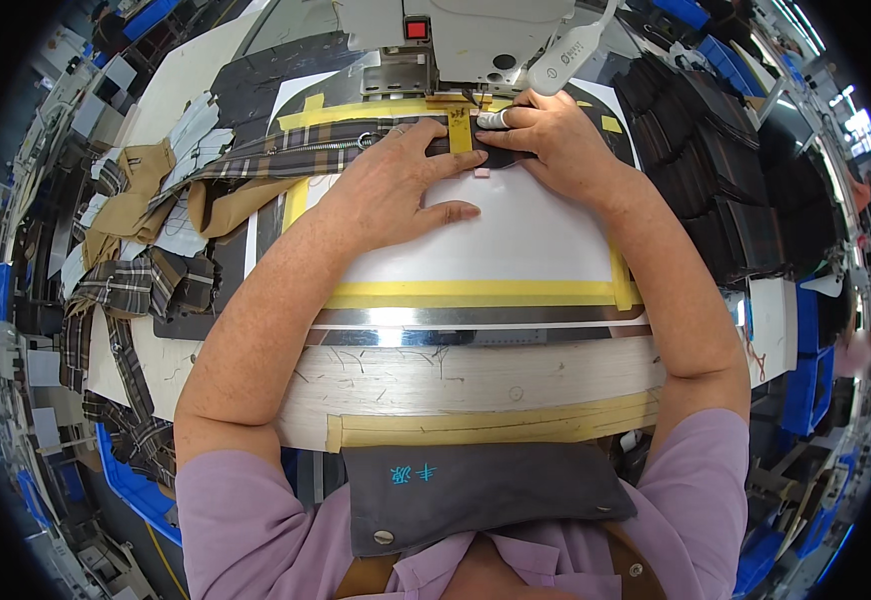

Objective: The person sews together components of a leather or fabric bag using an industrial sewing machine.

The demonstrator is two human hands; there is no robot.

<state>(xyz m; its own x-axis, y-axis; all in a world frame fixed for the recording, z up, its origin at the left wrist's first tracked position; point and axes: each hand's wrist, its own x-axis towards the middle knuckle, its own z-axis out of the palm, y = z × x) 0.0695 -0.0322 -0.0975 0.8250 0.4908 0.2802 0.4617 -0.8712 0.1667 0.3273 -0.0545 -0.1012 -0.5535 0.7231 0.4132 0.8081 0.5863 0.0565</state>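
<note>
Under the head of a sewing machine (456, 45), a strip of brown-and-dark plaid cloth (301, 150) with a metal zipper (321, 147) runs in from the left. My left hand (396, 185) lies on this strip, its fingers spread and nothing gripped. A white wrap covers one finger of my right hand (571, 150). That hand's fingers are bent close together on a dark cloth piece (501, 157) just right of the needle area, with part of the grip hidden. A yellow marked strip (460, 132) stands between both hands, and a small pink piece (482, 173) lies below it.
A white sheet (456, 245) edged with yellow tape covers the work surface. Loose plaid, tan and white cloth pieces (171, 195) heap at the left. Stacked dark plaid pieces (706, 165) lie at the right. A white machine arm (571, 55) hangs above my right hand.
</note>
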